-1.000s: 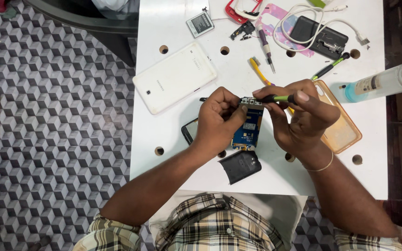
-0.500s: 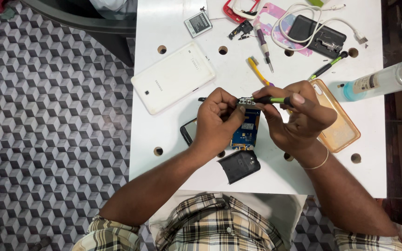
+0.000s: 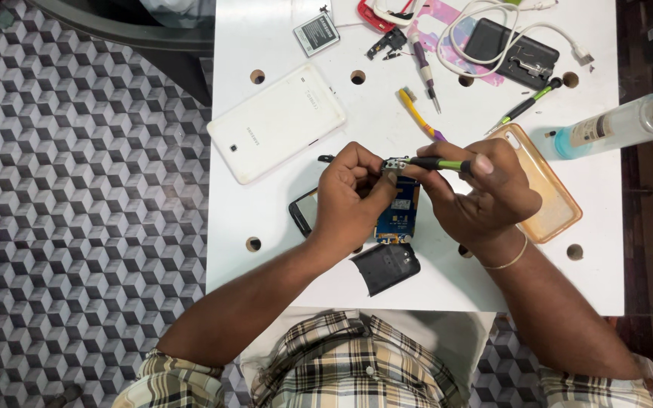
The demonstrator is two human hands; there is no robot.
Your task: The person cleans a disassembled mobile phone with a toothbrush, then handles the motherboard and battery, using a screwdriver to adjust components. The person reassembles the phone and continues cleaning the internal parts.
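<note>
Gripping an opened phone [image 3: 398, 215] with its blue circuit board showing, the left hand [image 3: 349, 193] is curled tight around the phone's left edge, thumb pressed near the top. The right hand [image 3: 481, 198] is closed around a green-handled screwdriver [image 3: 436, 163], which lies nearly level with its tip at a small metal part on the phone's far end. Both hands hover just above the middle of the white table [image 3: 493, 279], near its front edge.

Just near of the phone lies a black back cover [image 3: 387, 266], flat on the table. Partly hidden under the left hand is a dark screen panel [image 3: 304, 211]. To the left, farther back, rests a white tablet [image 3: 277, 122], face down. An orange clear case [image 3: 549, 193] sits right of the right hand, touching its back. A clear bottle with blue liquid [image 3: 614, 125] lies on its side at the right edge. At the far side are a small battery [image 3: 317, 34], a yellow tool [image 3: 416, 113], another screwdriver [image 3: 423, 64] and a white cable [image 3: 493, 19] looped over a black device [image 3: 512, 53].
</note>
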